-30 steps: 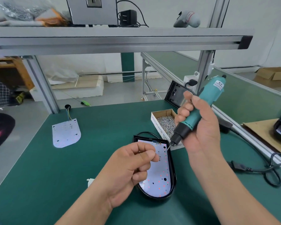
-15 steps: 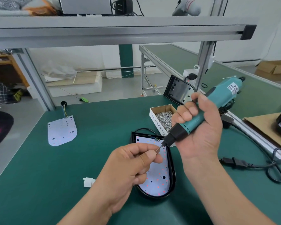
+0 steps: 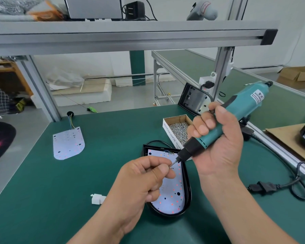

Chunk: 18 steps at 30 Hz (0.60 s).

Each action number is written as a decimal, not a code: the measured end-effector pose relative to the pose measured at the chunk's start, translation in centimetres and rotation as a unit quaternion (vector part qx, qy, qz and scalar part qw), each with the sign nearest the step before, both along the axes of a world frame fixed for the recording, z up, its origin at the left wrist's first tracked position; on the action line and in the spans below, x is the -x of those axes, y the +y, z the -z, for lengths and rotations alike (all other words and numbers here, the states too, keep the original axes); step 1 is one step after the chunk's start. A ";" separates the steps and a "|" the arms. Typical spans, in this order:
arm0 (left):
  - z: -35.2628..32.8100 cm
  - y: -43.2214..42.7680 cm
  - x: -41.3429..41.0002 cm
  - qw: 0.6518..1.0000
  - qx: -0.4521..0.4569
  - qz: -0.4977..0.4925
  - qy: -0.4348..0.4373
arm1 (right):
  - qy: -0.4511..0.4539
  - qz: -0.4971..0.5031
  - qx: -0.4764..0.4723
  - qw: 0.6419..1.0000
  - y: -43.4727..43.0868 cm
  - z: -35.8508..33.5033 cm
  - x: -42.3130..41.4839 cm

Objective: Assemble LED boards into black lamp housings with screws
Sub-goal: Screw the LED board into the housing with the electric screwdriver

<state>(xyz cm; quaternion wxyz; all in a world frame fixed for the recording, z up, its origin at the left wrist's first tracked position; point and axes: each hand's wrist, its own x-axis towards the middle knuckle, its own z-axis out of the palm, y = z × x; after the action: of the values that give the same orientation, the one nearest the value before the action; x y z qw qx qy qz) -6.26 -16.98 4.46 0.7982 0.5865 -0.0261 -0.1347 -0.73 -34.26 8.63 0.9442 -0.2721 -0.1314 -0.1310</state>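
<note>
Since a second ago I have tipped the driver (image 3: 239, 110) over: it stood steeper then, and now its tail leans away to my right while the bit (image 3: 173, 162) has come down to meet my left fingertips (image 3: 165, 169). The view has also slid a little, so everything sits lower and closer.

From my head camera, my right hand (image 3: 218, 143) is wrapped round the driver's barrel, fingers curled over the top and thumb along the near side. My left hand (image 3: 144, 176) is clenched loosely, with thumb and forefinger pinched together right at the bit's tip. I take it a screw is held there, but it is too small and too covered for me to make out.

The housing (image 3: 187, 199) lies on the bench (image 3: 113, 138) under and between my hands. The board (image 3: 173, 196) is seated inside it, its far end hidden partly by my left knuckles. The box (image 3: 178, 131) of screws sits just beyond my right hand. A second board (image 3: 68, 143) lies well off to the left of my left hand, and a small white connector (image 3: 97, 199) is near my left wrist.

I judge this to be loading a screw onto the bit. No screw is being driven yet; the bit is above the board, not in a hole.
</note>
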 end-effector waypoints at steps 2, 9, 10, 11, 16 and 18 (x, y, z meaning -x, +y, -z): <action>0.0 0.1 0.0 1.000 -0.002 0.000 0.000 | -0.002 0.002 0.006 1.000 0.1 0.1 0.0; 0.0 -0.1 0.1 1.000 -0.027 -0.003 -0.014 | -0.020 0.018 0.038 0.999 0.1 0.2 0.2; 0.0 -0.2 0.1 0.999 -0.032 -0.010 -0.016 | -0.022 0.020 0.041 0.999 0.2 0.3 0.3; 0.0 -0.3 0.1 0.999 -0.037 -0.018 -0.018 | -0.023 0.023 0.043 0.999 0.3 0.4 0.3; -0.1 -0.4 0.3 0.997 -0.061 -0.031 -0.024 | -0.013 0.034 0.045 0.998 0.6 0.8 0.5; -0.2 -0.3 0.3 0.997 -0.069 -0.027 -0.027 | 0.003 0.030 0.035 0.999 0.4 1.0 0.3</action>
<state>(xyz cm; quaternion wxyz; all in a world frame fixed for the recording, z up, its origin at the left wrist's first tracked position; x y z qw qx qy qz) -6.53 -17.33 4.63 0.7581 0.6442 -0.0224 -0.0985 -1.05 -33.83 7.63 0.9300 -0.3096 -0.1249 -0.1538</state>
